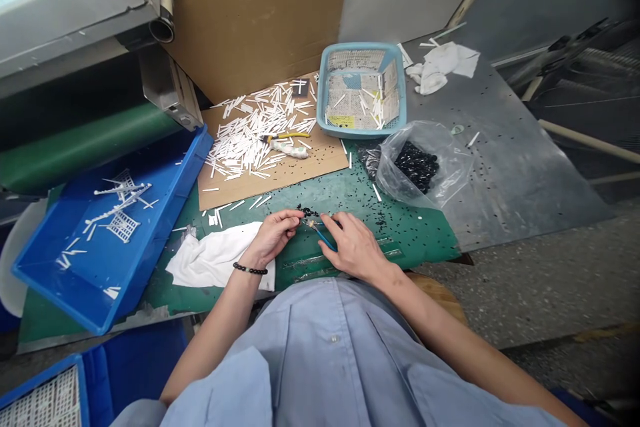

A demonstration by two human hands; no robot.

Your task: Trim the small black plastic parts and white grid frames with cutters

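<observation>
My left hand [274, 235], with a beaded bracelet on its wrist, is closed in a pinch at a cluster of small black parts [308, 211] at its fingertips. My right hand [356, 245] is wrapped round a pair of blue-handled pliers [326, 239], whose jaws point toward the left fingertips. The exact contact between jaws and parts is too small to make out. Both hands are over the green tabletop [330, 190], which is strewn with tiny black bits. A white cloth [215, 257] lies beneath and beside my left wrist.
White sticks [255, 130] heap on a cardboard sheet [300, 173], with yellow-handled pliers [290, 136] among them. Behind stands a light-blue basket [324, 90]. A clear bag [450, 177] holds black parts. At left, a blue tray [165, 213] contains white pieces. White cloth [435, 70] lies back right.
</observation>
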